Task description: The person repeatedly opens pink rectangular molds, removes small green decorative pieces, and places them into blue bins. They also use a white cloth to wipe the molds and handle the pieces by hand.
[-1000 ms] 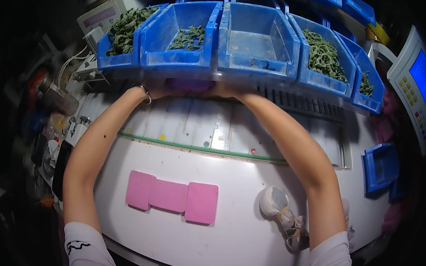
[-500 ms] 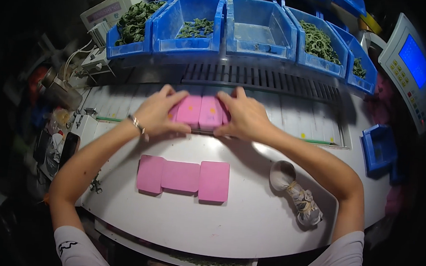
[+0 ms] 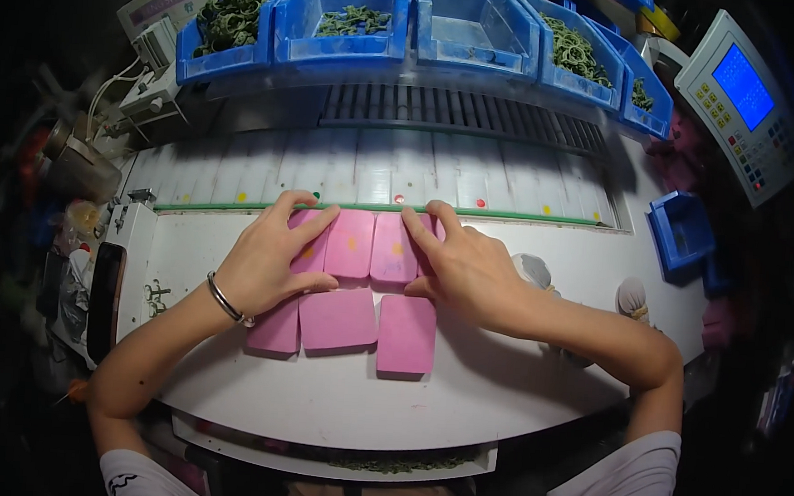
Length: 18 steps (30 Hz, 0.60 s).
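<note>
Several pink rubber mould blocks [image 3: 350, 245] stand side by side in a row on the white table, at the near side of a green strip. My left hand [image 3: 274, 251] clasps the row's left end, with its thumb along the near edge. At the right end, my right hand [image 3: 469, 266] grips the row the same way, its fingers partly covering the end block. Yellow dots mark the blocks. Just nearer to me lie three more pink blocks [image 3: 338, 321]; the left one is partly under my left hand, and the right one sits slightly lower.
Blue bins [image 3: 336, 53] at the back hold green ring-like pieces. Beyond the green strip [image 3: 372, 209] lies a white slotted bed [image 3: 366, 164]. Tied cloth pouches [image 3: 632, 299] lie around my right forearm. A keypad display [image 3: 738, 96] and a small blue bin [image 3: 682, 231] stand at right.
Both hands have brought the row of pink blocks off the slotted bed toward me, close to the three lying blocks. My view has shifted, and more of the bed shows.
</note>
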Tool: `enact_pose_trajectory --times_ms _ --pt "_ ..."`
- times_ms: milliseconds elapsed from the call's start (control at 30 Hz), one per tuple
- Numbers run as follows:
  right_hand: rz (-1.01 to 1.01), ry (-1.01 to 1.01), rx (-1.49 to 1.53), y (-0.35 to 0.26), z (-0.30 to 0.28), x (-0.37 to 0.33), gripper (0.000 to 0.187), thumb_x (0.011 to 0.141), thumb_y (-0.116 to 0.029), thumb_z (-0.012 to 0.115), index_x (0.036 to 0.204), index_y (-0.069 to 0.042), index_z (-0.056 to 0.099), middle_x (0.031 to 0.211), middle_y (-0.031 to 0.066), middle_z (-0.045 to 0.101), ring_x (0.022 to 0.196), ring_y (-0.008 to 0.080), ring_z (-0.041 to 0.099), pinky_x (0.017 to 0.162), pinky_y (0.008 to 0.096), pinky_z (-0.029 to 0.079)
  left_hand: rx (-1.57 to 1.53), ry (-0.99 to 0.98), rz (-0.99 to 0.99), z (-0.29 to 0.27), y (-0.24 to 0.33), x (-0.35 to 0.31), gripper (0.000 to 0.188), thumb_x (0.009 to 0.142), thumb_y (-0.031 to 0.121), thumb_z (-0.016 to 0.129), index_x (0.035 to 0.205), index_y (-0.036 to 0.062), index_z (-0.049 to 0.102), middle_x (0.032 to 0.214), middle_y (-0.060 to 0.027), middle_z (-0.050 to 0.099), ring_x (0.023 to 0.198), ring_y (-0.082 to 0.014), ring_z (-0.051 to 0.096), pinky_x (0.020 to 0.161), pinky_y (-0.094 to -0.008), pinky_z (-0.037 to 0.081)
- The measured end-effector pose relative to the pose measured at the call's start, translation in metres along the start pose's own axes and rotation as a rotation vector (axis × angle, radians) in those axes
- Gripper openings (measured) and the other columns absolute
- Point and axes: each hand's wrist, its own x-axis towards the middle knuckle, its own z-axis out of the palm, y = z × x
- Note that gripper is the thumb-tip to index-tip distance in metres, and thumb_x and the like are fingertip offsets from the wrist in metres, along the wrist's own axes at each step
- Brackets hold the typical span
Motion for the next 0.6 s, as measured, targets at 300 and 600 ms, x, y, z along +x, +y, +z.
enact_pose_trajectory --times_ms 300,600 --pt "0.001 0.181 -0.058 -0.003 -0.002 -0.005 0.076 0.071 -0.037 0.073 0.134 -0.011 0.039 0.129 0.0166 0.044 0.085 0.0359 0.061 0.068 0.0417 0.051 0.123 0.14 -0.061 -0.001 0.0 -0.005 0.072 0.064 0.031 0.08 0.123 0.0037 0.052 0.125 -0.0176 0.044 0.099 -0.0325 0.053 0.087 -0.0379 0.045" --pt "-0.122 0.192 0.363 -0.03 0.022 -0.083 0.082 0.067 -0.016 0.076 0.135 0.0 0.034 0.128 0.0233 0.04 0.106 0.0378 0.047 0.091 0.0431 0.042 -0.12 0.296 0.004 0.001 0.061 -0.086 0.058 0.066 0.014 0.079 0.117 0.0009 0.056 0.114 -0.0177 0.05 0.097 -0.0274 0.054 0.08 -0.0361 0.049"
